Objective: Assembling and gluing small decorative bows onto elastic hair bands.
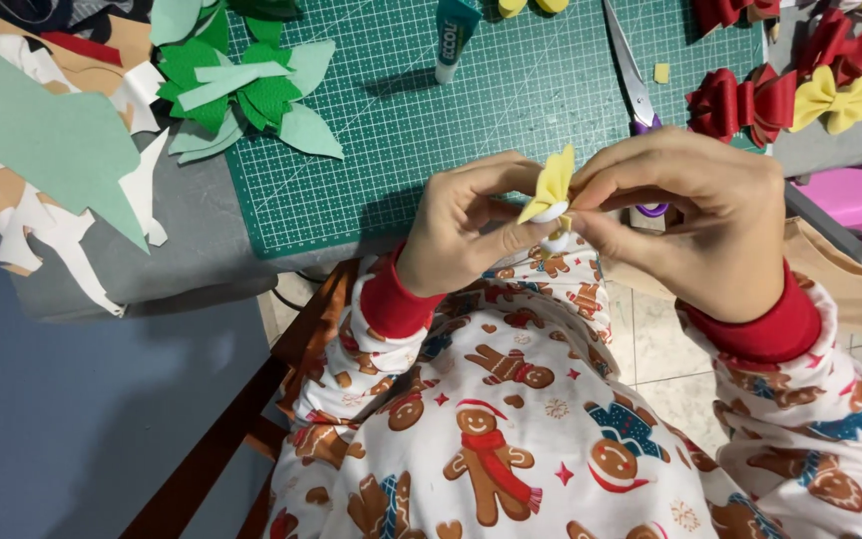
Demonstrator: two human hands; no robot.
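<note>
Just off the cutting mat's [511,110] near edge, the yellow bow [551,187] stood upright between both hands, left hand [471,225] and right hand [695,220] each pinching it, fingertips [591,222] closed on its white-wrapped middle.

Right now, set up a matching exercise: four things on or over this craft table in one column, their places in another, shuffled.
1. yellow bow
2. glue tube
3. scissors
4. green leaf cutouts

A. lying on the cutting mat's left edge
B. pinched between the left hand and right hand
C. standing at the mat's top, centre
D. lying on the mat's right part, handle behind the right hand

Pairs: 1-B, 2-C, 3-D, 4-A
</note>
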